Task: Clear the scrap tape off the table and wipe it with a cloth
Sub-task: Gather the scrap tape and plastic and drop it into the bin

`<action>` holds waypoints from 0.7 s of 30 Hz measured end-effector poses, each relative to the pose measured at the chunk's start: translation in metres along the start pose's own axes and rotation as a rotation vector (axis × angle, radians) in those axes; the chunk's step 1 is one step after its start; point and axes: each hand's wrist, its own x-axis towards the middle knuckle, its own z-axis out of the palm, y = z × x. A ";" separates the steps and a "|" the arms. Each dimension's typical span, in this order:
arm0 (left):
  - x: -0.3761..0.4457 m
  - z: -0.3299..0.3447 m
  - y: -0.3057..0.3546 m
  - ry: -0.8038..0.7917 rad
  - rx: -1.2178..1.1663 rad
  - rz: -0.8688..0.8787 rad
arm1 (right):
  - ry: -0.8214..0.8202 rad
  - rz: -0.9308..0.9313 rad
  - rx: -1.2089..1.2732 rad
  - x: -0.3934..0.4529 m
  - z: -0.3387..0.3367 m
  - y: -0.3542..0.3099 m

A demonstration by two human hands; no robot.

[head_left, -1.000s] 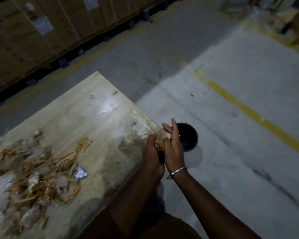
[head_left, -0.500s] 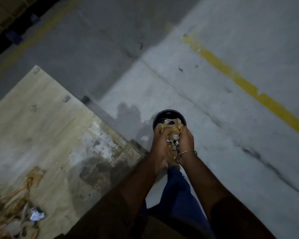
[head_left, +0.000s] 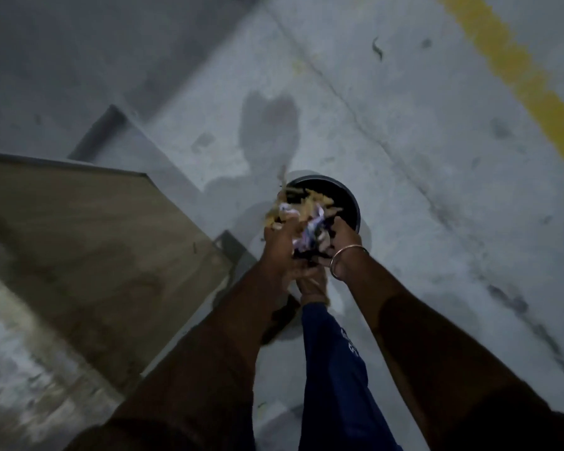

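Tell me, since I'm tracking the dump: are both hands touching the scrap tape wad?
Touching. The head view shows the left hand and right hand cupped against the scrap tape wad over the black bin.

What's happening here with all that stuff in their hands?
A person is clearing up. The left hand and right hand together hold a crumpled wad of brown and white scrap tape over a round black bin on the grey concrete floor, beside the worn wooden table. The wad has not been dropped yet.
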 end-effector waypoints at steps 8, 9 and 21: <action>0.012 -0.022 -0.012 0.113 0.041 0.051 | 0.009 -0.100 -0.195 0.027 0.009 0.014; 0.010 -0.024 -0.015 0.131 0.051 0.093 | 0.007 -0.141 -0.200 0.020 0.011 0.015; -0.195 -0.109 -0.073 -0.134 -0.252 0.456 | -0.217 -0.982 -0.137 -0.247 0.037 0.063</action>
